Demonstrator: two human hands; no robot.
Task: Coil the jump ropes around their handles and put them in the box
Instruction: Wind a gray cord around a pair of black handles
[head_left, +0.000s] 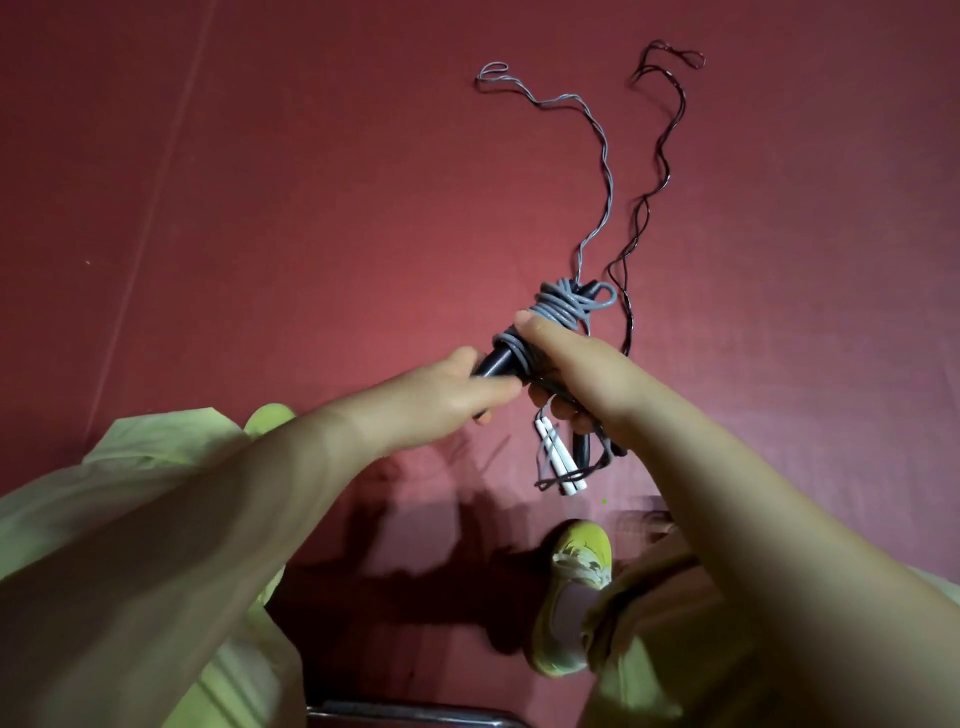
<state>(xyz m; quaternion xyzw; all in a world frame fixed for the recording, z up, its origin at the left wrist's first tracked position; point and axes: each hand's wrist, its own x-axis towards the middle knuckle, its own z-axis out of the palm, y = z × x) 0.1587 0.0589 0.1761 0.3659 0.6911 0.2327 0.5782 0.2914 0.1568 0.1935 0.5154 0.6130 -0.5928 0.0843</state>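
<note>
My left hand (457, 395) grips the lower end of a pair of black handles (136, 362) held above the red floor. Grey rope (563, 306) is wound in a thick bundle round the upper end of the handles, and its loose tail (602, 130) trails away across the floor. My right hand (571, 374) grips the handles and the grey coils from the right. Under it, on the floor, lie white handles (558, 460) and black handles (582, 447). A dark rope (660, 150) runs from there up the floor to the far right. No box is in view.
The red floor (311, 208) stretches out ahead, with a seam on the left. My yellow-green shoes (571, 592) and pale green trouser legs fill the lower part of the view. A metal bar (410, 714) shows at the bottom edge.
</note>
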